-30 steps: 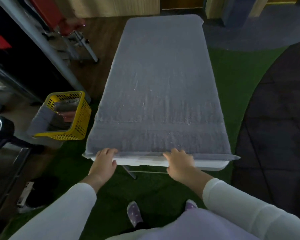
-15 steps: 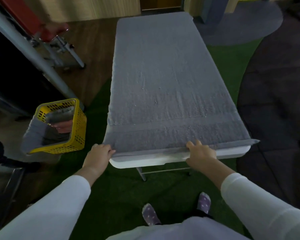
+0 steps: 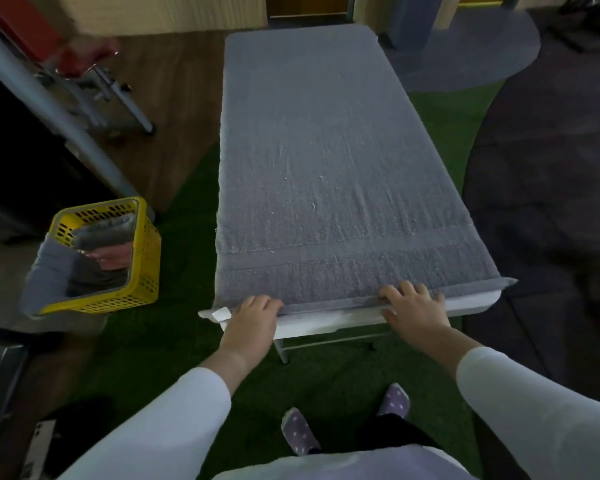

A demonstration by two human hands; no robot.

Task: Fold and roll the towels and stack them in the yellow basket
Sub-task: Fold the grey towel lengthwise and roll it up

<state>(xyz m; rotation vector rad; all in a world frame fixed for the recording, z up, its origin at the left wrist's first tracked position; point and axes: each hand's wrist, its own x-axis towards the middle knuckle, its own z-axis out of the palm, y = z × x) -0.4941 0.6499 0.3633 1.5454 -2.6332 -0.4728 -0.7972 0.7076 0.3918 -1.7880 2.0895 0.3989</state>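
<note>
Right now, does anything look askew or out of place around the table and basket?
Two things. The spread grey towel sits skewed: its near right corner overhangs the white table, while the table's near left corner shows bare. And a second grey towel hangs over the rim of the yellow basket, half outside, not rolled.

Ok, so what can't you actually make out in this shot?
All in the head view.
The yellow basket: towel count inside, hidden by its walls and a grey cloth draped over the rim.
The left hand and right hand: whether they pinch the grey towel hem; the hands' own backs cover the grip.
The white table: its top, covered by the towel.
</note>
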